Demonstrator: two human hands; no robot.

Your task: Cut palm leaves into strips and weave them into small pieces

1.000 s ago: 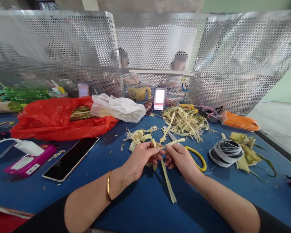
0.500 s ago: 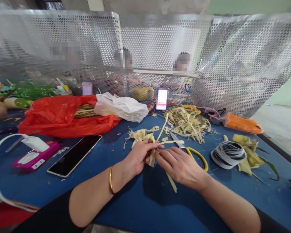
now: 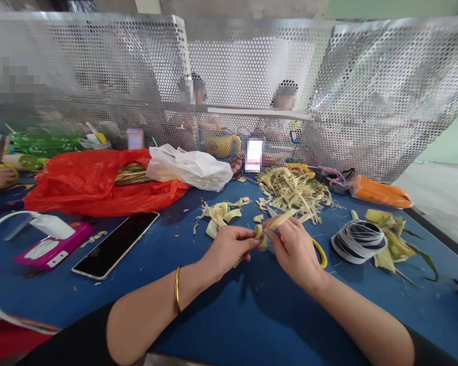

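Note:
My left hand (image 3: pixel 229 249) pinches a small folded piece of pale yellow-green husk strip (image 3: pixel 258 232) between thumb and fingers. Close beside it, my right hand (image 3: pixel 295 249) is closed on a strip end (image 3: pixel 284 218) that sticks up past its fingers. The two hands nearly meet over the blue table. Behind my right hand lie scissors with yellow handles (image 3: pixel 321 254), mostly covered by it. Curled husk pieces (image 3: pixel 219 213) lie just beyond my left hand.
A heap of husk shreds (image 3: pixel 293 188) lies at the back, before a perforated metal screen (image 3: pixel 248 61). To the right are a spool of white thread (image 3: pixel 359 243) and more husks (image 3: pixel 393 239). Leftward are a phone (image 3: pixel 118 244), a purple power strip (image 3: pixel 53 246) and a red bag (image 3: pixel 76 178).
My right hand has turned and risen, bringing the strip up and over toward the right. My left hand has shifted slightly right. A co-worker's hand at far left shows more clearly.

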